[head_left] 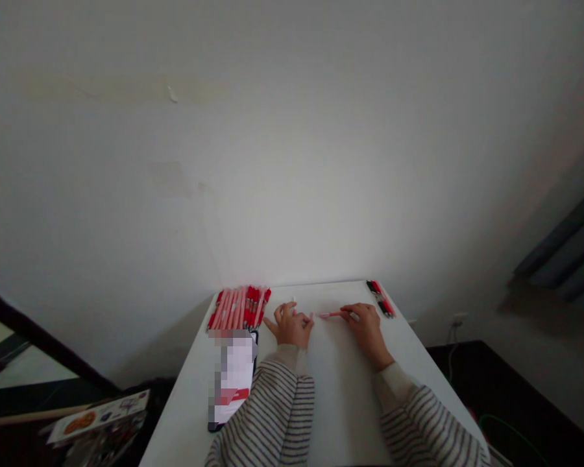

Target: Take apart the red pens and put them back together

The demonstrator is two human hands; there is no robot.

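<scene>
My right hand (366, 331) pinches a pink pen (331, 314) near its right end, just above the white table. The pen lies nearly level, its bare end pointing left at my other hand. My left hand (292, 327) is closed, its fingertips pinched together. Small pink and white bits show around its fingers, mostly hidden, so I cannot make out what it holds. A gap separates the pen from the left hand. Left of that hand lies a row of several red and pink pens (238, 307), side by side.
The white table (340, 402) stands against a plain wall (292, 155). A phone (236, 376) with a lit screen lies beside my left forearm. At the back right corner are a few black and red pens (380, 299). Printed papers (100, 418) sit lower left, off the table.
</scene>
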